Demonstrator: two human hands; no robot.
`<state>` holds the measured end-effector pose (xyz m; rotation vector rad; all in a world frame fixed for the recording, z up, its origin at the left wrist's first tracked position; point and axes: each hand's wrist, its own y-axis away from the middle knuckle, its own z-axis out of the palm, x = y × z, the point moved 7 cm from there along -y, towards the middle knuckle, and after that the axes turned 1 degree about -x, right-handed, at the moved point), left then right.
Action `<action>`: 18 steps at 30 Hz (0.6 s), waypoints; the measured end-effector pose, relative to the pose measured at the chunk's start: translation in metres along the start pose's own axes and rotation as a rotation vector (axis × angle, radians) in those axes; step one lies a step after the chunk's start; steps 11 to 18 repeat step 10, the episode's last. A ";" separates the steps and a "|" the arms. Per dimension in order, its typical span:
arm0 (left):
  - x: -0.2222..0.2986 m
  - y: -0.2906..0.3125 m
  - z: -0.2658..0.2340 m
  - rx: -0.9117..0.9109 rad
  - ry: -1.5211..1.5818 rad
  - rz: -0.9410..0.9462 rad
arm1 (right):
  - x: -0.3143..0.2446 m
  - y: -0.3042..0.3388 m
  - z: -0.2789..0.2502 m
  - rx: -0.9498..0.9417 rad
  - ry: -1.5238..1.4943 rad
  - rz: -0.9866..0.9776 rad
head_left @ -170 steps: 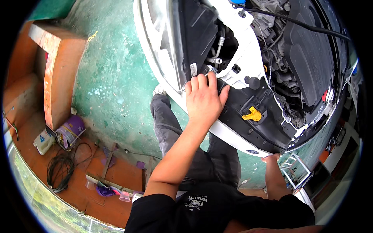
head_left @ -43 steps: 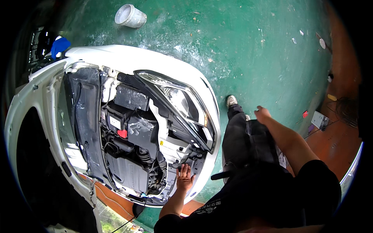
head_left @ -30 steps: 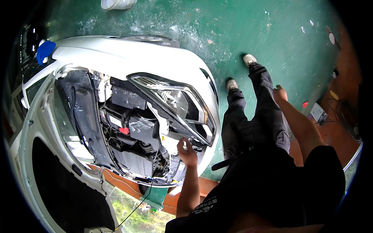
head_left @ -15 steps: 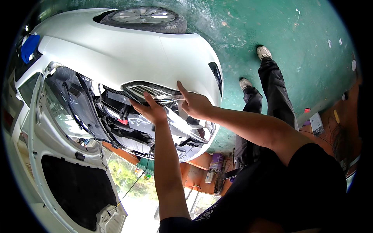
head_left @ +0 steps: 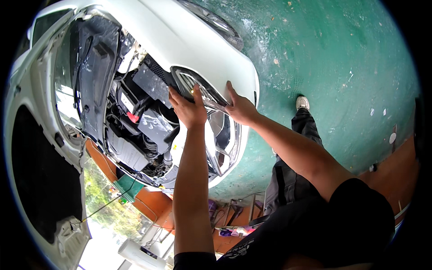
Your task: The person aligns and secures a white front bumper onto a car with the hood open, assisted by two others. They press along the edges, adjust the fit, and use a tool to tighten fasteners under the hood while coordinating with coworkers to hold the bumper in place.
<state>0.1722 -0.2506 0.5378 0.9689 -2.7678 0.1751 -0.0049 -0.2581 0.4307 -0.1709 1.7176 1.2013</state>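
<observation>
A clear-lensed headlight (head_left: 191, 82) sits at the front corner of a white car (head_left: 204, 47) whose hood is raised. My left hand (head_left: 190, 110) is at its engine-side edge, with the thumb over the lens and the fingers curving around the edge. At the end nearer the bumper, my right hand (head_left: 242, 110) grips it; one finger stretches up against the white body panel. Both hands partly cover the headlight. Whether it is seated or loose in its opening, I cannot tell.
Left of my hands lies the uncovered engine bay (head_left: 139, 117). The raised hood (head_left: 45, 166) and its prop rod (head_left: 108, 206) stand at lower left. A front wheel (head_left: 216, 22) is at the top. Green floor (head_left: 333, 67) spreads right, with my shoe (head_left: 302, 102) on it. Tools and cables lie below.
My view has turned and shifted, so the car appears rotated and more of the engine bay shows. Both hands stay at the headlight; the right hand's fingers have shifted along its edge.
</observation>
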 end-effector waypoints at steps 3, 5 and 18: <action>-0.005 0.001 -0.009 0.044 0.060 -0.018 | 0.011 0.034 0.012 -0.109 0.091 -0.133; -0.009 -0.002 0.000 0.201 0.094 0.055 | 0.060 0.067 0.025 -0.158 0.131 -0.195; -0.010 0.099 -0.029 0.033 -0.026 -0.014 | 0.258 0.212 0.001 -0.227 0.224 0.268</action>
